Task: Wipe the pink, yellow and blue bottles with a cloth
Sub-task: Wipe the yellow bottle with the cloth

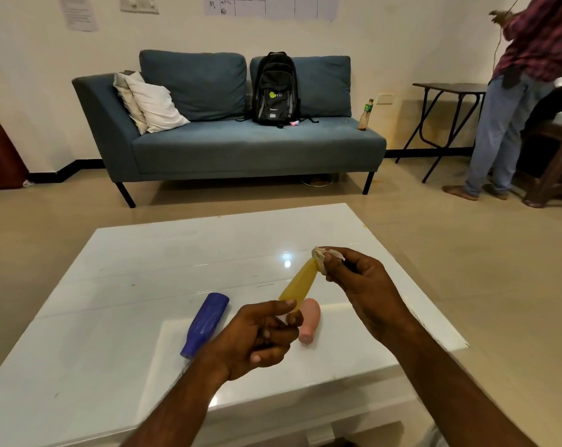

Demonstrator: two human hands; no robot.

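The left hand [260,333] is curled shut around the near end of the long yellow plastic bottle [297,285], lifting it above the shiny white table [112,317]. The right hand [360,285] pinches a small white cloth [321,256] tight against the bottle's far end. Under them, the small pink bottle [310,319] and the tall blue bottle [205,322] lie flat on the table, near each other but not touching.
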